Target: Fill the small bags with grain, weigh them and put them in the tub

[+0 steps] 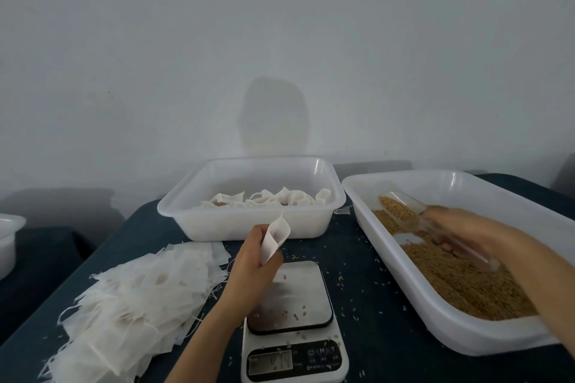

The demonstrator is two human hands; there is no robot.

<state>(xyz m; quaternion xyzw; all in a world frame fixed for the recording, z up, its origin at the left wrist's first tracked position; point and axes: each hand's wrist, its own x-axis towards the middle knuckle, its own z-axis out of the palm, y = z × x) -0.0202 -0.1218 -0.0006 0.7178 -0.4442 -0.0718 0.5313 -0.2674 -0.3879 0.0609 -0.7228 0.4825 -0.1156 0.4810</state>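
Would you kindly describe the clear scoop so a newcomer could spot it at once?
Start at the large white plastic tub of golden-brown grain on the right of the dark table. Over it, the right hand holds a clear plastic scoop. It is the only see-through tool, loaded with grain.

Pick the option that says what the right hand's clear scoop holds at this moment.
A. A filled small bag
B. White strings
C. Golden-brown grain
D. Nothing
C: the right hand grips the clear scoop over the grain tub, and a heap of golden-brown grain lies in its bowl.
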